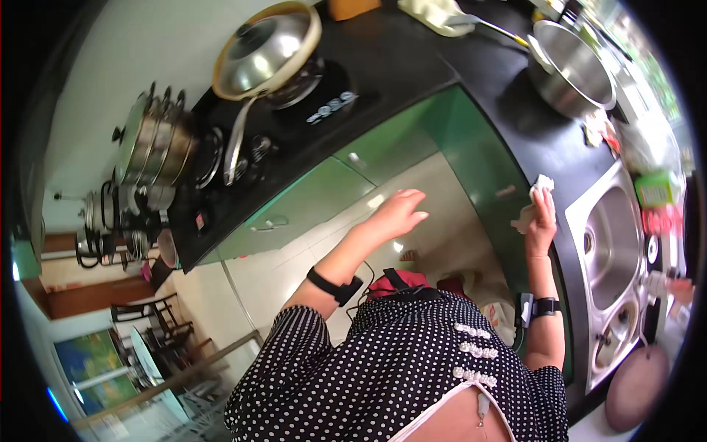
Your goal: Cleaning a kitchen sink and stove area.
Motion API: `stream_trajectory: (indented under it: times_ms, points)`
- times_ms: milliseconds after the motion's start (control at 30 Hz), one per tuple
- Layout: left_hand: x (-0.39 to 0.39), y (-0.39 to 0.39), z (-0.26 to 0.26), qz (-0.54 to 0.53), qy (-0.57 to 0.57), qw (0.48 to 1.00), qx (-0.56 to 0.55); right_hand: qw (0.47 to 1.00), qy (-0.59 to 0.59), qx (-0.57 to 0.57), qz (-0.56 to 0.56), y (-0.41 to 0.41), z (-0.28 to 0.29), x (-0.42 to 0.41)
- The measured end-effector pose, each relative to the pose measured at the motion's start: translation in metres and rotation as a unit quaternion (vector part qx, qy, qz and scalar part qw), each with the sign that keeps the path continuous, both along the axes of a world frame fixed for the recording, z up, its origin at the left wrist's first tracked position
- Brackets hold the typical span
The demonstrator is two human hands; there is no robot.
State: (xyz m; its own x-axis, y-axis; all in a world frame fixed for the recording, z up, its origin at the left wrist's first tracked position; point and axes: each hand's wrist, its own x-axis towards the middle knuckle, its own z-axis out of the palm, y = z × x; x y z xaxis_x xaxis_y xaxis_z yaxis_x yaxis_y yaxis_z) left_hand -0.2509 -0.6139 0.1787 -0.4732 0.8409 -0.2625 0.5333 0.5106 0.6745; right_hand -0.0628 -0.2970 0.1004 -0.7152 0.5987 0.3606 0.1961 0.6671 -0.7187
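My right hand (542,224) rests at the front edge of the black countertop (544,149), beside the sink. It holds a crumpled white cloth or tissue (543,183); part hangs below the palm over the green cabinet side, and the fingers cover the rest. Over the floor, in front of the green cabinet doors (309,204), my left hand (402,210) hovers with bent fingers and the thumb apart. Nothing shows in it. To the right of my right hand lies the stainless steel sink (607,248).
A lidded wok (265,55) sits on the gas hob, its handle (238,141) pointing towards me. Stacked steamer pots (157,143) stand at the left. A deep steel pot (574,69) occupies the far right corner, near a long-handled spatula (489,25). A round pan or lid (637,388) leans beside the sink.
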Motion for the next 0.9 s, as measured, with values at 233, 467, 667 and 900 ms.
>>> stream_trajectory:
  times_ms: [233, 467, 667, 900]
  points:
    - [-0.035, -0.2, -0.025, 0.409, 0.225, 0.884, -0.001, 0.881, -0.082, -0.444, 0.143, -0.105, 0.043, -0.122]
    - [-0.042, -0.323, -0.024, 0.526, 0.274, 0.776, -0.215, 0.954, 0.037, -0.091, 0.282, -0.156, 0.073, -0.278]
    - [-0.037, -0.334, -0.009, 0.538, 0.137, 0.77, -0.315, 0.815, -0.275, 0.45, 0.239, -0.187, 0.047, -0.326]
    - [-0.037, -0.333, -0.01, 0.547, 0.133, 0.75, -0.346, 0.762, -0.13, 0.449, 0.448, -0.262, 0.069, -0.308]
